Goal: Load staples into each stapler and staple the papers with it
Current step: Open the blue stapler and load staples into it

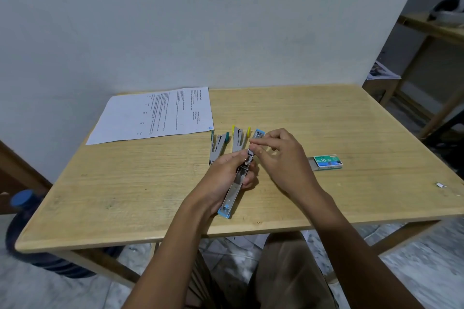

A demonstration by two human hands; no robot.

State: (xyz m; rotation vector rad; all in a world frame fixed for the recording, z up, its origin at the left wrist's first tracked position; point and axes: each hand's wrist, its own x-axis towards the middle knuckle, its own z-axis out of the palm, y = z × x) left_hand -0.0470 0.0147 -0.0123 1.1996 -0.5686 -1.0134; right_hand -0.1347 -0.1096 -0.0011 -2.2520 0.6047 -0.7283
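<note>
Wooden table (326, 118), blue stapler mid-loading.
Left hand (226, 170) gripped the opened blue-capped metal stapler (232, 194) near the front edge; right hand (281, 155) fingertips pinched at its channel. Teal stapler (218, 145), yellow stapler (238, 138) lay open; printed papers (155, 115) at the back-left corner apparently unstapled.

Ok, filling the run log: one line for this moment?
left hand: holds open blue stapler | right hand: pinching at its magazine | staple box: slid open

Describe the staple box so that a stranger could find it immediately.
On the wooden table, look to the right of the person's right hand. The staple box lies flat there, alone, small and green with "No.10" in white, its grey tray slid partly out.
</note>
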